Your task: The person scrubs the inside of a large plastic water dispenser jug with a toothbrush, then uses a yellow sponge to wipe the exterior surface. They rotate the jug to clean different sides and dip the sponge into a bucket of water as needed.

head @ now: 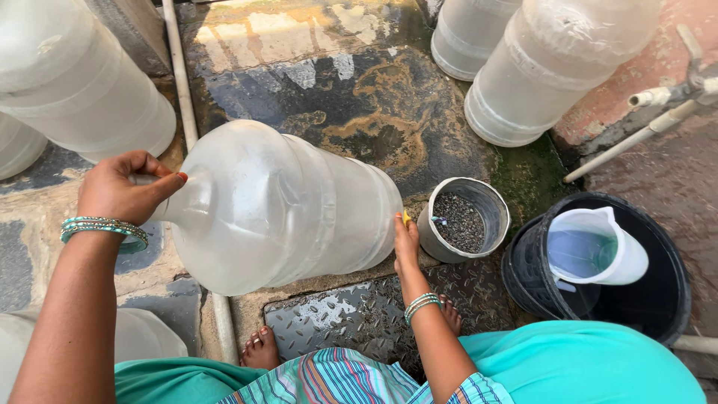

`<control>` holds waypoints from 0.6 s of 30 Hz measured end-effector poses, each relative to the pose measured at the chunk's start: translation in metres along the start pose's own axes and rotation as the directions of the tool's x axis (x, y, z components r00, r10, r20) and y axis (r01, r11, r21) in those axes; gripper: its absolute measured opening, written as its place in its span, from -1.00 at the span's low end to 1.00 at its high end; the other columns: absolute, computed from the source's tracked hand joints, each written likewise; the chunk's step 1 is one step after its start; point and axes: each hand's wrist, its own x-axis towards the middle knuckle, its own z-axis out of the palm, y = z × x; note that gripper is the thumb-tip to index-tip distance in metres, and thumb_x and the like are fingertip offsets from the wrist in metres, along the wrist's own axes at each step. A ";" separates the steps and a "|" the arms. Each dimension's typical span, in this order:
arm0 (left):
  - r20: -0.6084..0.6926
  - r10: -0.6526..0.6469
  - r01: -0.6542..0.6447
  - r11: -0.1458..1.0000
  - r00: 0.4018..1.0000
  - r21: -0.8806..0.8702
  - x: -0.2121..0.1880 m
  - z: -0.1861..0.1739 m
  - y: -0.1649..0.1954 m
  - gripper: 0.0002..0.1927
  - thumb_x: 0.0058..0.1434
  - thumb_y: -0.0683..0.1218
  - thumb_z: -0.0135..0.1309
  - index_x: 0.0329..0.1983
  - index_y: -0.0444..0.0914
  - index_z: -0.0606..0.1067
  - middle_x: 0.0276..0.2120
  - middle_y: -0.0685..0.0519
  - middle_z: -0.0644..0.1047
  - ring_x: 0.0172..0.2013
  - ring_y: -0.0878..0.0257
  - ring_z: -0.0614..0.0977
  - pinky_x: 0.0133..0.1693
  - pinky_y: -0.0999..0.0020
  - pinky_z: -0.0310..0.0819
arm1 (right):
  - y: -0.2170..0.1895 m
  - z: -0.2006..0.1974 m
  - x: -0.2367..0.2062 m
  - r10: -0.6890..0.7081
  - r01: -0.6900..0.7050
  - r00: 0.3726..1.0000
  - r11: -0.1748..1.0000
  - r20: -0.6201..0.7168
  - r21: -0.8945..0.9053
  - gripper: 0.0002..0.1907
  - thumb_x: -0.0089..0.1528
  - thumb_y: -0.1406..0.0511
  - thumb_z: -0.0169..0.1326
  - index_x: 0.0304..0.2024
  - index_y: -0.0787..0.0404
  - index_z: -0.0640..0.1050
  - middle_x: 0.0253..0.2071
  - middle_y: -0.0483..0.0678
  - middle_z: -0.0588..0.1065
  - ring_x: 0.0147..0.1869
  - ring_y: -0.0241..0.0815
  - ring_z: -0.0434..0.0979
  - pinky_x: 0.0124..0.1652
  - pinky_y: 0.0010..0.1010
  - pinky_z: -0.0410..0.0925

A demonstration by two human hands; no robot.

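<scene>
Your left hand (pixel 120 188) curls closed around the neck of a tilted clear water jug (pixel 280 206), while your right hand (pixel 406 243) presses flat, fingers together, against its base, near a grey pot of gravel (pixel 464 219).

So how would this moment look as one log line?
left hand: covers jug mouth | right hand: on jug base | jug: sideways | nearby: gravel can, bucket

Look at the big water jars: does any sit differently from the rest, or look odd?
Yes. One large clear jar lies on its side over wet stone paving, while the others stand upright. The left hand covers its mouth; the right hand presses its base.
</scene>
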 end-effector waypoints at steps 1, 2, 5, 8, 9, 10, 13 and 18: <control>-0.022 -0.009 0.010 1.000 1.000 0.024 0.002 0.003 0.000 -0.71 0.02 0.07 0.39 -0.36 -0.22 0.63 -0.40 -0.03 0.63 -0.37 0.16 0.62 -0.24 0.21 0.49 | -0.001 0.000 -0.003 -0.179 0.168 0.983 0.971 -0.047 -0.171 -0.53 0.30 0.11 0.10 0.15 0.26 0.49 0.09 0.12 0.53 0.11 -0.05 0.50 0.07 -0.23 0.36; -0.045 -0.018 0.020 0.999 0.999 0.049 0.004 0.004 -0.002 -0.70 0.01 0.08 0.39 -0.35 -0.20 0.64 -0.38 -0.03 0.63 -0.36 0.15 0.63 -0.23 0.20 0.49 | -0.002 0.001 -0.006 -0.354 0.314 0.933 0.886 -0.062 -0.342 -0.60 0.26 0.18 0.15 0.09 0.23 0.52 0.00 0.06 0.56 -0.01 -0.12 0.56 -0.03 -0.29 0.41; -0.120 0.038 -0.027 0.996 0.992 0.090 0.014 0.008 -0.014 -0.67 0.06 0.12 0.40 -0.30 -0.20 0.65 -0.37 -0.05 0.63 -0.34 0.12 0.64 -0.20 0.19 0.49 | -0.004 -0.001 -0.019 -0.440 0.403 0.895 0.730 0.070 -0.552 -0.68 0.21 0.28 0.16 0.02 0.17 0.55 -0.15 -0.02 0.60 -0.24 -0.20 0.61 -0.24 -0.36 0.46; -0.148 0.061 -0.045 0.993 0.987 0.112 0.025 0.019 -0.027 -0.67 0.13 0.12 0.39 -0.30 -0.22 0.65 -0.38 -0.07 0.63 -0.35 0.10 0.65 -0.20 0.18 0.51 | -0.013 -0.015 -0.024 -0.337 0.436 0.898 0.773 0.285 -0.461 -0.70 0.21 0.30 0.12 0.00 0.21 0.54 -0.19 -0.01 0.61 -0.23 -0.20 0.61 -0.23 -0.38 0.45; -0.157 0.052 -0.033 0.992 0.986 0.120 0.029 0.021 -0.030 -0.67 0.16 0.12 0.38 -0.31 -0.23 0.66 -0.39 -0.08 0.62 -0.36 0.10 0.66 -0.20 0.17 0.52 | -0.018 -0.022 -0.023 -0.310 0.452 0.875 0.799 0.372 -0.396 -0.70 0.20 0.31 0.11 -0.01 0.23 0.54 -0.19 0.01 0.62 -0.19 -0.19 0.62 -0.20 -0.39 0.45; -0.159 0.066 -0.054 0.996 0.985 0.077 0.032 0.025 -0.031 -0.68 0.16 0.11 0.37 -0.31 -0.24 0.65 -0.40 -0.07 0.62 -0.36 0.11 0.66 -0.21 0.17 0.53 | -0.027 -0.033 -0.020 -0.243 0.416 0.894 0.765 0.377 -0.491 -0.68 0.21 0.27 0.11 0.01 0.20 0.54 -0.19 0.01 0.61 -0.20 -0.17 0.61 -0.21 -0.36 0.45; -0.165 0.084 -0.082 0.996 0.983 0.019 0.033 0.034 -0.024 -0.69 0.16 0.08 0.34 -0.31 -0.26 0.63 -0.43 -0.07 0.62 -0.35 0.13 0.67 -0.23 0.18 0.57 | -0.077 -0.092 0.000 -0.203 0.418 0.904 0.594 0.375 -0.687 -0.66 0.24 0.15 0.14 -0.01 0.18 0.56 -0.17 0.02 0.61 -0.16 -0.11 0.61 -0.16 -0.29 0.44; -0.170 0.137 -0.102 0.975 0.976 0.198 0.023 0.026 0.020 -0.74 0.08 0.11 0.39 -0.29 -0.12 0.68 -0.39 -0.03 0.64 -0.37 0.08 0.66 -0.20 0.13 0.53 | -0.175 -0.239 -0.009 -0.517 -0.023 0.830 0.344 -0.209 -0.939 -0.42 0.11 -0.06 0.31 -0.01 0.16 0.54 -0.14 0.09 0.59 -0.05 0.12 0.61 -0.07 -0.06 0.44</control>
